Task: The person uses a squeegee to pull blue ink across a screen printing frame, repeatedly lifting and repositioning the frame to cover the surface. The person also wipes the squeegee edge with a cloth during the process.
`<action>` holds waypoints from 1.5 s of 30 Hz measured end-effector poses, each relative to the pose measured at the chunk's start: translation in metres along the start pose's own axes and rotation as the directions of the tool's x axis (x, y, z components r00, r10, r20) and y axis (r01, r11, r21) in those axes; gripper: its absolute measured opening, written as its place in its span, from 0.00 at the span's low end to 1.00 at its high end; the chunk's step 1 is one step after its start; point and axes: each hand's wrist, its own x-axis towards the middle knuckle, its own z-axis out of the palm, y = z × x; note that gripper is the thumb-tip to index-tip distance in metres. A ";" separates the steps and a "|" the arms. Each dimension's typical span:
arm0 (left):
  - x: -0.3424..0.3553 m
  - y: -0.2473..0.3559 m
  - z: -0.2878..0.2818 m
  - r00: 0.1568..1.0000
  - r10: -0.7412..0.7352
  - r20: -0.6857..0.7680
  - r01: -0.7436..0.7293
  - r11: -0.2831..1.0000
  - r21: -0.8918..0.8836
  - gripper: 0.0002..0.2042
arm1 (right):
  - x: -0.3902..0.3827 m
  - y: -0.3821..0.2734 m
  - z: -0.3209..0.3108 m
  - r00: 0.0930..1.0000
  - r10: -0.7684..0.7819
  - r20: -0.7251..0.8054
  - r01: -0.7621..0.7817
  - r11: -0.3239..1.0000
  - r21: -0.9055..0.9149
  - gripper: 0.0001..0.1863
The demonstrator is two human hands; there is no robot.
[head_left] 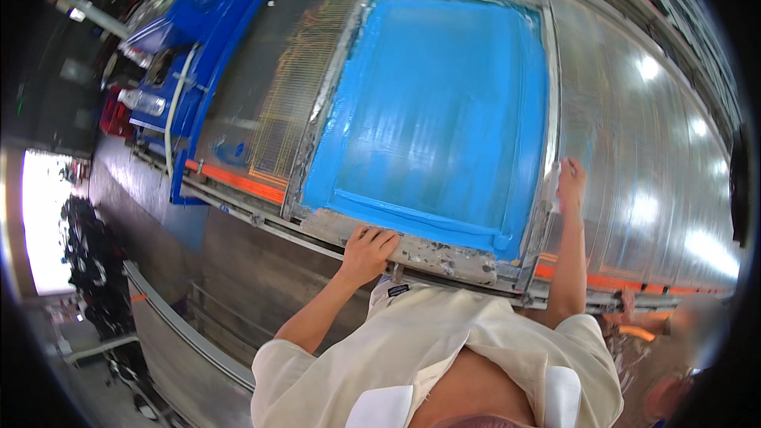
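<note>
A large rectangular screen-printing frame (552, 71) lies on a long metal table, its mesh (444, 111) coated bright blue. Along its near side runs a grey, paint-spotted bar (444, 260). My left hand (371, 252) is on the left part of this bar, its fingers curled over the edge. Beside the frame's right rail, my right hand (571, 182) is closed on a small whitish thing (555, 184). Blur and the fingers keep me from telling its kind.
Left of the frame stands a blue machine carriage (198, 24) with a pale hose (178, 103) and a clear bottle (143, 101). Orange strips (238, 180) line the table's near edge. Another person (674, 341) is close by at the lower right. A metal rail (190, 333) runs behind on the left.
</note>
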 end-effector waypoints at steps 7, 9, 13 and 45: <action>0.068 -0.030 0.018 0.999 0.022 -0.035 -0.022 1.000 -0.007 0.20 | -0.015 -0.013 -0.001 0.999 0.035 -0.015 -0.034 0.997 0.066 0.15; 0.114 -0.062 0.032 0.995 0.068 -0.067 -0.065 0.997 0.046 0.20 | -0.019 -0.022 -0.002 0.998 0.057 -0.014 -0.056 0.998 0.029 0.15; 0.239 -0.138 0.061 0.979 0.172 -0.109 -0.165 0.984 0.075 0.20 | -0.010 0.003 -0.004 0.997 0.001 -0.072 -0.005 0.998 -0.056 0.12; 0.079 -0.026 -0.001 0.997 0.068 -0.021 -0.069 0.997 -0.027 0.15 | 0.001 0.012 0.000 0.966 -0.234 -0.110 0.208 0.956 -0.205 0.16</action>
